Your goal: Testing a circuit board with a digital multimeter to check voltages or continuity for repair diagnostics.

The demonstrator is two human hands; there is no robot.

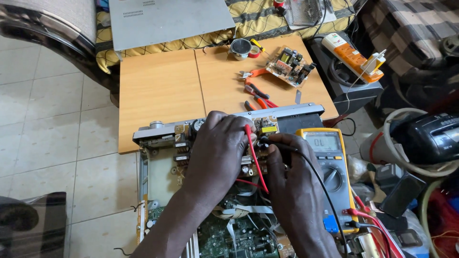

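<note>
Head view: probing stage, I'd say. Left hand (217, 148) pinches the red probe (252, 145), fingers closed on it, tip down on the power board (262, 126) of the opened chassis (158, 167). Right hand (291, 177) grips the black probe (270, 142) just beside it, fingers clamped. Yellow multimeter (330, 167) sits right of the hands. Likely needs both tips held steady while checking the display.
</note>
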